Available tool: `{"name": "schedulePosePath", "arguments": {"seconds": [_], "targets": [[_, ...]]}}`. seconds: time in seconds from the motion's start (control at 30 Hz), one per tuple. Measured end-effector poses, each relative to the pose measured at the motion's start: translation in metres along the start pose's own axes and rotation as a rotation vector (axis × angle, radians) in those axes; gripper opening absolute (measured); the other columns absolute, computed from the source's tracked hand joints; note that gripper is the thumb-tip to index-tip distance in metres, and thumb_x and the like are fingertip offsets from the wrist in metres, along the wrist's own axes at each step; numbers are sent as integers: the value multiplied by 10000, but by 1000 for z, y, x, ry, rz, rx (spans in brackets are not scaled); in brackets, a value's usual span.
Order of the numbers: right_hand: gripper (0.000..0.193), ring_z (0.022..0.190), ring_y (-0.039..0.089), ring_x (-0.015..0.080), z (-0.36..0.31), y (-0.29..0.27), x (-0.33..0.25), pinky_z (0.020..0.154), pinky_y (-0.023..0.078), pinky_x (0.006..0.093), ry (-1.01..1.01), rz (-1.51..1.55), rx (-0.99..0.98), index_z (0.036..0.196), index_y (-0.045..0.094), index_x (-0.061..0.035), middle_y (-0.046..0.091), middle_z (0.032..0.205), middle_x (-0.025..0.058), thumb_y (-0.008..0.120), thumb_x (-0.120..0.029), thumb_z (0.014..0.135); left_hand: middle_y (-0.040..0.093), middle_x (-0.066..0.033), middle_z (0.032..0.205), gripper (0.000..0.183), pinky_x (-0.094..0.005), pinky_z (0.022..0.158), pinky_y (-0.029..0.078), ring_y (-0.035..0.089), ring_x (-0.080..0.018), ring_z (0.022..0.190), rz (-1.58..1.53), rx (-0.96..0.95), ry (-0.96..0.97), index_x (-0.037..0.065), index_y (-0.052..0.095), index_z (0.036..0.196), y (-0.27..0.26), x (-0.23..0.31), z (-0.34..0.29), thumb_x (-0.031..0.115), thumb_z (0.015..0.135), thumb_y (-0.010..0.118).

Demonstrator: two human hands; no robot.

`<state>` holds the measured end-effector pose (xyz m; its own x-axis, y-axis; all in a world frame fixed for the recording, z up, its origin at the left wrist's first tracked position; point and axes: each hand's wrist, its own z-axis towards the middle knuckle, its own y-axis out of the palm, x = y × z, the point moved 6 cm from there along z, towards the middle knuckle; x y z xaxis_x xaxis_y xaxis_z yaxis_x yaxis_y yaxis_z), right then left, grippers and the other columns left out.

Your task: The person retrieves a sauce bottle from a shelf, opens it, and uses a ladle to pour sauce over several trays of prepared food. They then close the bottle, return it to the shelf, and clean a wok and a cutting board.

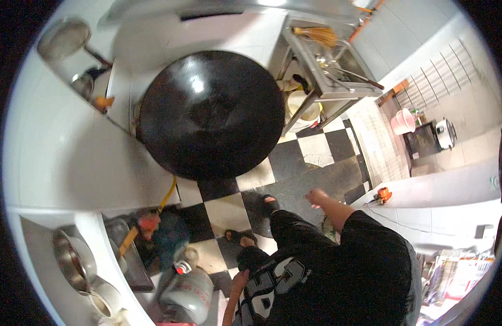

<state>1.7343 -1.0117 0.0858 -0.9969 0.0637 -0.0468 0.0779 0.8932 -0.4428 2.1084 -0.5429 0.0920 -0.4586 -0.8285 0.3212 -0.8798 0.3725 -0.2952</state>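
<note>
My right hand [316, 198] is held out over the checkered floor [294, 174], below and to the right of a big black wok [207, 146]. Its fingers look loosely curled, with nothing visible in them. At my side hangs my left hand [242, 280], close against my black shirt [338, 277]; blur hides how its fingers lie. To the left of that hand stands a pale gas cylinder [188, 299] with a red-tipped valve. Neither hand touches the wok, whose bowl shows a bright reflection and no food.
A steel sink stand [338, 93] at upper right carries a straw brush [319, 37] and utensils. Under it sits a white bucket [300, 103]. Pots [71, 255] fill a lower-left shelf. Pink buckets [403, 121] and a rice cooker [445, 133] stand far right. A yellow hose [168, 194] hangs below the wok.
</note>
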Motion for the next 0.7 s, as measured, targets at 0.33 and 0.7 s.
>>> {"name": "schedulePosePath", "arguments": {"seconds": [0.33, 0.7], "targets": [[374, 1065, 647, 411, -53, -449, 207, 922, 512, 491, 167, 196, 1156, 1198, 641, -96, 677, 1109, 242, 438, -343, 1005, 646, -282, 1178, 590, -518, 936, 489, 617, -449, 1096, -61, 214, -3, -20, 608, 1209, -48, 127, 21, 504, 975, 472], [403, 1116, 631, 291, 2, -672, 214, 894, 527, 434, 98, -394, 1182, 1303, 554, -217, 632, 1190, 113, 636, -358, 935, 662, -258, 1136, 422, -524, 877, 515, 628, -453, 1043, 111, 421, 76, 11, 645, 1114, 16, 280, -48, 387, 987, 501]]}}
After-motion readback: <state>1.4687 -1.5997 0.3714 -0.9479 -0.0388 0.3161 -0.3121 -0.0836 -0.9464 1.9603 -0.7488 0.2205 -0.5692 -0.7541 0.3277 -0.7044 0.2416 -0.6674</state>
